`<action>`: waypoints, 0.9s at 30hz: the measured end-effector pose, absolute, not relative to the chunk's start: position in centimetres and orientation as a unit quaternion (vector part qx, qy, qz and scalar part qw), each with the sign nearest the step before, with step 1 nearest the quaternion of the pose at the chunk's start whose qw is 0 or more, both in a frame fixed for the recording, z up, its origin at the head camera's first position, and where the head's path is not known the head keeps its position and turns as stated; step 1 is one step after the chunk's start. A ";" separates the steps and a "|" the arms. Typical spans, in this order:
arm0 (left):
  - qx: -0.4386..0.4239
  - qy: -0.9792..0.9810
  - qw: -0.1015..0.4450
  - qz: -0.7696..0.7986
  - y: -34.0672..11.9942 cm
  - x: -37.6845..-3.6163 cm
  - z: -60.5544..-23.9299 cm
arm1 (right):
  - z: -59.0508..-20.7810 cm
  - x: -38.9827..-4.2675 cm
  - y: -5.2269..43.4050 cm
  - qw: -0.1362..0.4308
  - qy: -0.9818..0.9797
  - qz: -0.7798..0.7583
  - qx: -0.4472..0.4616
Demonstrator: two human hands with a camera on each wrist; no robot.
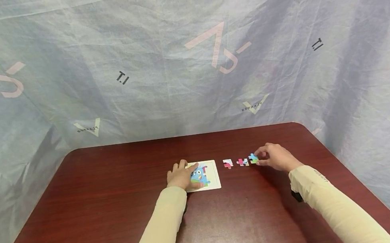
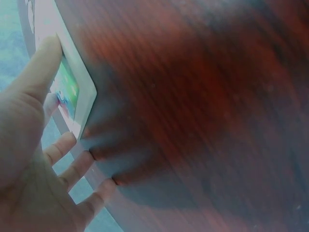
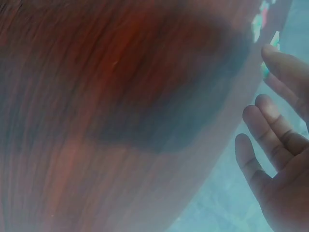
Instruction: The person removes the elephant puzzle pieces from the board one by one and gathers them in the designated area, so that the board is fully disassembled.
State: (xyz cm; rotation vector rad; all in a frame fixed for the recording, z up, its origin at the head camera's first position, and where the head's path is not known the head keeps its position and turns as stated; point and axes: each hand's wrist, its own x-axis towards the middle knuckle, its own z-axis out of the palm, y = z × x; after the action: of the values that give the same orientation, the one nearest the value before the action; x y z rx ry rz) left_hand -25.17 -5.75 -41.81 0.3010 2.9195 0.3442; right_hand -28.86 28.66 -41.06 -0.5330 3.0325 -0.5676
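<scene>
The person is midway through filling a puzzle board (image 1: pixel 213 175) lying on the dark red surface (image 1: pixel 116 194). The left hand (image 1: pixel 180 176) rests flat on the board's near-left part, fingers spread and relaxed, steadying it. The right hand (image 1: pixel 275 157) pinches a blue-green piece (image 1: pixel 253 158) at the end of a short row — a pink piece (image 1: pixel 242 162) and a white-and-pink piece (image 1: pixel 227 163) lie between it and the board. The next move calls for lifting the pinched piece clear and turning it to suit an open slot — likely on the board's right side.
</scene>
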 end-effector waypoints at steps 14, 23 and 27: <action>0.104 0.984 0.087 0.117 -5.8 -25.2 -42.0 | -42.2 -29.5 29.8 0.024 0.975 -0.165 -0.144; 0.108 0.984 0.082 0.115 -5.8 -25.0 -41.8 | -42.3 -29.9 29.3 0.043 0.976 -0.167 -0.134; 0.108 0.984 0.084 0.113 -5.8 -24.9 -41.7 | -42.3 -29.9 29.2 0.053 0.975 -0.170 -0.131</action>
State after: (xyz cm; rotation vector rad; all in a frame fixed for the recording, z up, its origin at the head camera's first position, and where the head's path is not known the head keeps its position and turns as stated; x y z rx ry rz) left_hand -24.88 -5.79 -41.71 0.3215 2.9374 0.3358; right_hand -29.88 29.20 -42.29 -0.3978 2.9647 -0.5165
